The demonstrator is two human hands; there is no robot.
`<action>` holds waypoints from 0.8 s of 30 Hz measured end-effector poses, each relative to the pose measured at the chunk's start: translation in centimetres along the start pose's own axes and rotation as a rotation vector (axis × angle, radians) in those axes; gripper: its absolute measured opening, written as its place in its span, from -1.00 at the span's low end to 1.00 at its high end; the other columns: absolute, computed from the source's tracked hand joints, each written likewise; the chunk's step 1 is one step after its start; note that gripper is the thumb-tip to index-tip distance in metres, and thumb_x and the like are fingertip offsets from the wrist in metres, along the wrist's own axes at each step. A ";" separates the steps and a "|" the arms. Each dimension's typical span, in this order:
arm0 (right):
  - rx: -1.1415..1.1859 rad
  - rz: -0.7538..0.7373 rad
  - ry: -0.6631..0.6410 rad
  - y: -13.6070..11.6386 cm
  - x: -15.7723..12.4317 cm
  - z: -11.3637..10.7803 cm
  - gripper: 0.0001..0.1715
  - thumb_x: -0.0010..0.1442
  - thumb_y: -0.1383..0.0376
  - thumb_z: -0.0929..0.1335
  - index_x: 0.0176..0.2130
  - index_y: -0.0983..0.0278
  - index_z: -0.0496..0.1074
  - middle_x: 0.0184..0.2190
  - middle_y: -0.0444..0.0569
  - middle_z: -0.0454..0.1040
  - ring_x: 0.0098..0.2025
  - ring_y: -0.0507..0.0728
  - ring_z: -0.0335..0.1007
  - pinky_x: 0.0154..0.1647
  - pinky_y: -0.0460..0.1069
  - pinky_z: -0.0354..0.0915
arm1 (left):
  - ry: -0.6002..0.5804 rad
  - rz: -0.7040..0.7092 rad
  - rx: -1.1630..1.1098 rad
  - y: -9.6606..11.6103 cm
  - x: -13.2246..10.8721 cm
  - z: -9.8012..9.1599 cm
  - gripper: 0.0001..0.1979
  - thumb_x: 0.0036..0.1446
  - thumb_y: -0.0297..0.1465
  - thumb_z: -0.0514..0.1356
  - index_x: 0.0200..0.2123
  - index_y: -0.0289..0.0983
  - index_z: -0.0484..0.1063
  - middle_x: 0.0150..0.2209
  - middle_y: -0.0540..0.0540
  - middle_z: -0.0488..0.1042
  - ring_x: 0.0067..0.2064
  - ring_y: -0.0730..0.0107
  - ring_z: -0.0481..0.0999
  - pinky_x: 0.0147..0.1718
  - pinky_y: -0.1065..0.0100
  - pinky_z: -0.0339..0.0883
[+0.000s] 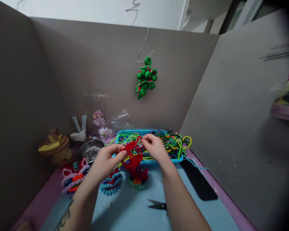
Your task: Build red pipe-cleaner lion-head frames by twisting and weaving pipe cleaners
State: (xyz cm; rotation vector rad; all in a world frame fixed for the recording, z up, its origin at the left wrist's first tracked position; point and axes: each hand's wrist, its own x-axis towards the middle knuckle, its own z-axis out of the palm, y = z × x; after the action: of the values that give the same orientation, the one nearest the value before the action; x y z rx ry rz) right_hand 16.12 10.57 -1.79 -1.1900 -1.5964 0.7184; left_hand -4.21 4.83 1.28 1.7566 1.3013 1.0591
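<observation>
A red piece of bent fuzzy stems (134, 157) is held up in front of the blue tray. My left hand (110, 160) pinches its left side between thumb and fingers. My right hand (155, 147) is closed on a thin red end at its upper right. Just below the red piece sits a fuzzy figure in dark red and pale green (137, 179). A blue and red fuzzy figure (111, 183) stands to its left, near my left wrist. Farther left, partly behind my left forearm, is a pink, red and orange one (74, 176).
A blue tray (178, 160) holds many coloured stems. Scissors (157, 205) lie beside my right forearm, and a black phone-like slab (199, 181) is to the right. A metal bowl (91, 150) stands back left. Green fuzzy pieces (146, 78) hang from a wire.
</observation>
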 end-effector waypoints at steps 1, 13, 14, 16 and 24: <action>0.041 -0.003 0.016 -0.4 -0.1 -0.1 -0.84 0.06 0.25 0.28 -0.49 0.26 0.35 -0.61 -0.18 0.33 -0.54 0.02 0.24 -0.49 -0.09 0.19 | 0.013 0.002 0.012 0.1 0.0 0.0 -0.76 0.04 -0.23 0.19 -0.39 -0.30 0.51 -0.47 -0.05 0.50 -0.43 0.38 0.43 -0.42 0.39 0.30; -0.026 -0.221 0.041 -4.0 -2.1 0.9 -0.95 -0.02 0.35 0.38 -0.51 0.26 0.44 -0.22 0.02 0.41 -0.10 0.18 0.34 -0.01 0.12 0.23 | 0.035 0.044 0.079 -0.1 -0.1 -0.3 -0.75 0.09 -0.23 0.16 -0.34 -0.30 0.50 -0.44 -0.05 0.52 -0.41 0.37 0.45 -0.39 0.39 0.31; -0.023 -0.212 0.023 -4.1 -2.2 1.0 -0.93 -0.03 0.34 0.40 -0.53 0.26 0.44 -0.12 0.06 0.39 0.00 0.21 0.30 0.07 0.15 0.18 | 0.037 0.052 0.079 -0.1 -0.1 -0.3 -0.75 0.10 -0.23 0.16 -0.33 -0.30 0.50 -0.43 -0.05 0.52 -0.40 0.37 0.45 -0.38 0.38 0.31; 0.019 -0.157 -0.043 -4.3 -2.3 1.2 -0.89 -0.03 0.34 0.41 -0.56 0.27 0.43 0.08 0.09 0.30 0.14 0.25 0.21 0.16 0.18 0.10 | 0.036 0.069 0.074 -0.2 0.0 -0.2 -0.75 0.10 -0.24 0.15 -0.31 -0.30 0.50 -0.42 -0.06 0.53 -0.40 0.37 0.46 -0.37 0.38 0.32; 0.226 -0.015 -0.248 -4.3 -2.6 1.7 -0.84 0.07 0.26 0.36 -0.50 0.27 0.46 0.25 0.11 0.17 0.31 0.24 0.04 0.22 0.21 0.09 | 0.129 0.106 0.088 -0.5 0.0 0.1 -0.75 0.11 -0.25 0.16 -0.28 -0.29 0.53 -0.35 -0.10 0.59 -0.32 0.30 0.53 -0.31 0.36 0.36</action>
State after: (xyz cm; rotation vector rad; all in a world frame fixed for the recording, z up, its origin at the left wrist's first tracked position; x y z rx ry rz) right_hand 13.12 6.85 0.42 -0.9510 -1.6717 1.0398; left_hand -4.29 4.91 0.74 1.8666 1.3641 1.2079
